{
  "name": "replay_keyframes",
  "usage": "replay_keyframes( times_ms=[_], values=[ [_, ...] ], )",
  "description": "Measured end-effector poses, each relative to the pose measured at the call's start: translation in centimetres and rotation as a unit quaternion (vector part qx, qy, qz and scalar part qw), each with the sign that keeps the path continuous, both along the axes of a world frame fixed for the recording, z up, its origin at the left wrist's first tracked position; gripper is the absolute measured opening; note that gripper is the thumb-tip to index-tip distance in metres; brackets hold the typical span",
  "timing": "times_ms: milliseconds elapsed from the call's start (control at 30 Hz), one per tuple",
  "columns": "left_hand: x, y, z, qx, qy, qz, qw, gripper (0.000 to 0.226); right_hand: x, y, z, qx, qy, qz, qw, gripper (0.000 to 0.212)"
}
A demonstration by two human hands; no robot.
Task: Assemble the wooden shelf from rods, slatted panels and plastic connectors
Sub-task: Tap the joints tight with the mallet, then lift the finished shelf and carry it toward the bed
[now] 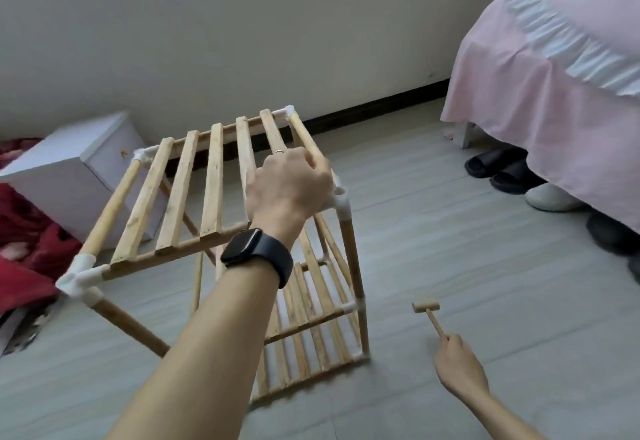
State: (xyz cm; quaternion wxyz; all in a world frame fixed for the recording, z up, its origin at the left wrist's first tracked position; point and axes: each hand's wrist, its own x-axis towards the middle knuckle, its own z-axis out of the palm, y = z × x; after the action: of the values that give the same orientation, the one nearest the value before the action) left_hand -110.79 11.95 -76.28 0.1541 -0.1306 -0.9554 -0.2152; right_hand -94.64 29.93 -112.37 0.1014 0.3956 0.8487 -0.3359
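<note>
- Left forearm [214, 328], nearest the camera, carries a black watch [256, 256] at the wrist.
- Left hand [289, 180] rests on top of the shelf [194, 190], fingers curled over the right-hand top rod [304, 138]; a ring shows on 1 finger.
- Right hand [457, 363], low at the right and well apart from the left, grips the handle end of a small wooden mallet [431, 315], whose head is beside the shelf.
- Shelf stands on the tiled floor [450, 231] in the middle of the view, slatted top panel uppermost, with 2 lower slatted panels [311, 301] beneath.
- White plastic connectors [341, 199] join the rods at the corners.
- Surroundings: white cabinet [69, 169] and red blanket [24, 249] to the left; pink-covered bed [554, 110] with slippers [498, 169] underneath to the right.
</note>
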Motion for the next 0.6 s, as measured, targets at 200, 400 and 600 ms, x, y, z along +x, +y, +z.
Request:
replay_keyframes(
  times_ms=[200, 400, 600],
  values=[
    [-1.8, 1.6, -0.1, -0.018, 0.0, 0.021, 1.0, 0.037, 0.0, 3.4, -3.2, 0.045, -0.088, 0.044, 0.994, 0.046],
    [-2.7, 1.7, -0.2, -0.019, 0.006, 0.028, 0.999, 0.036, 1.5, 3.0, -6.2, 0.066, -0.188, 0.128, 0.972, 0.077],
    [-2.6, 1.8, -0.3, -0.018, 0.014, 0.031, 0.999, 0.036, -0.2, 0.9, -4.4, 0.054, -0.2, 0.1, 0.973, 0.088]
  ],
)
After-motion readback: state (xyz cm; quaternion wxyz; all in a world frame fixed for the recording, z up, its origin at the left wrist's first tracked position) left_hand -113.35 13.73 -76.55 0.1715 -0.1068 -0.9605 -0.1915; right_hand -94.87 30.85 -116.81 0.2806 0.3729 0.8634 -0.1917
